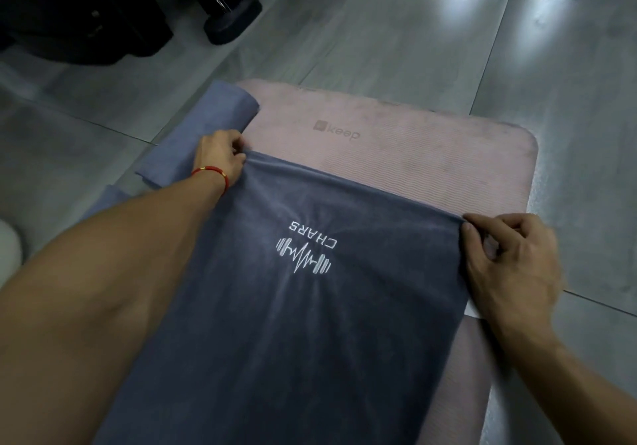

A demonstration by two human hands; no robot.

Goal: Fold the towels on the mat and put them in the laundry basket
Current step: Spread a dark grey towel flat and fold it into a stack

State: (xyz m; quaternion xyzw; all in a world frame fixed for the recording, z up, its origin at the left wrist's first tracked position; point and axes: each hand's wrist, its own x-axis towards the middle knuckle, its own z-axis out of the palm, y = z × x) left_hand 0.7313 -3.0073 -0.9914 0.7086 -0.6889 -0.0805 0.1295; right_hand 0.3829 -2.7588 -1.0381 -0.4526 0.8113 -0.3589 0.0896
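A dark grey-blue towel [296, 324] with a white "CHARS" dumbbell logo lies spread lengthwise on the pink mat [396, 148]. My left hand [220, 158], a red cord on its wrist, pinches the towel's far left corner. My right hand [510, 265] pinches the far right corner at the mat's right edge. The far edge is stretched taut between both hands. A second, lighter blue towel [206, 124] lies bunched along the mat's left edge, partly on the floor. No laundry basket is in view.
Grey tiled floor [431, 30] surrounds the mat. Black gym equipment with a rubber foot [231, 17] stands at the far left. A white object [8, 248] shows at the left edge.
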